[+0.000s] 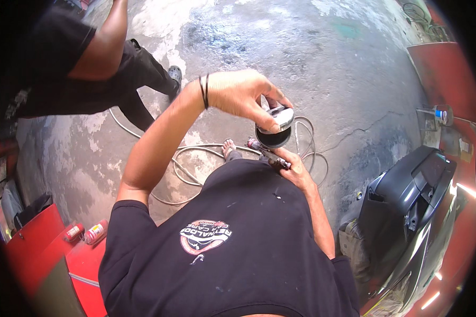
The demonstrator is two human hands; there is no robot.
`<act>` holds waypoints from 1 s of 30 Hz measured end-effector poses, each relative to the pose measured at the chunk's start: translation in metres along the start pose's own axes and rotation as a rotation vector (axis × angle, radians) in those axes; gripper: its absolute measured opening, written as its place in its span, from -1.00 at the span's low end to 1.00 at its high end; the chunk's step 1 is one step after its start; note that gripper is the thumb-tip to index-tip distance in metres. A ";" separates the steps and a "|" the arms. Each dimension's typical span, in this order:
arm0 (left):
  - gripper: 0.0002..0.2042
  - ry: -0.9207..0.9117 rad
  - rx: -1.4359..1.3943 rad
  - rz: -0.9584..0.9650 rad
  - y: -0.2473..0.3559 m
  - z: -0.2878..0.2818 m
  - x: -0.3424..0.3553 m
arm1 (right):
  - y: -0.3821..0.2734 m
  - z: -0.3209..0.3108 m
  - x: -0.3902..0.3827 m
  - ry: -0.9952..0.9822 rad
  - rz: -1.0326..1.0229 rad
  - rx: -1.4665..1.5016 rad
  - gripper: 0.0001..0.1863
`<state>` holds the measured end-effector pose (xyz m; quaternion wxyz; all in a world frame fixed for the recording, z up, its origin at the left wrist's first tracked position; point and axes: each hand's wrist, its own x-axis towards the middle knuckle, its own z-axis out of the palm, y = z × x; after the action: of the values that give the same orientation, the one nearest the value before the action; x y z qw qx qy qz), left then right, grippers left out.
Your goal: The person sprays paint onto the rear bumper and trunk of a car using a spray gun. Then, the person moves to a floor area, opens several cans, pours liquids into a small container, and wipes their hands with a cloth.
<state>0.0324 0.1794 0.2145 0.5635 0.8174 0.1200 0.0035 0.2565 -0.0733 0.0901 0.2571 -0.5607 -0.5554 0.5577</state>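
Observation:
My left hand [240, 92] is closed on a silvery lid [281, 117], held tilted over the rim of a black cup [273, 139]; whether the two touch is hard to tell. Beneath the cup is a metal spray gun [269, 157], gripped in my right hand [297, 170] with fingers wrapped round its body. Part of the gun is hidden by the cup and my fingers.
A person in dark clothing [79, 68] stands at upper left. A pale hose [188, 177] loops over the concrete floor [333, 68]. Red canisters [94, 231] lie on red surfaces [34, 238] at lower left. A large black moulded part [399, 195] stands at right.

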 end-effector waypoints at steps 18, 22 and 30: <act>-0.43 0.265 0.714 0.374 0.080 0.083 0.033 | -0.024 0.009 -0.043 0.210 -0.143 0.167 -0.47; -0.60 0.418 0.740 0.323 0.085 0.096 0.072 | -0.035 -0.018 -0.048 0.324 -0.181 0.188 -0.54; -0.71 0.302 0.905 0.350 0.136 0.072 0.176 | -0.031 -0.125 -0.056 0.334 -0.164 0.210 -0.51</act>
<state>0.2396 0.1024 0.2907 0.1200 0.9779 0.0510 0.1636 0.3736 -0.0749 0.1681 0.4474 -0.5684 -0.4876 0.4889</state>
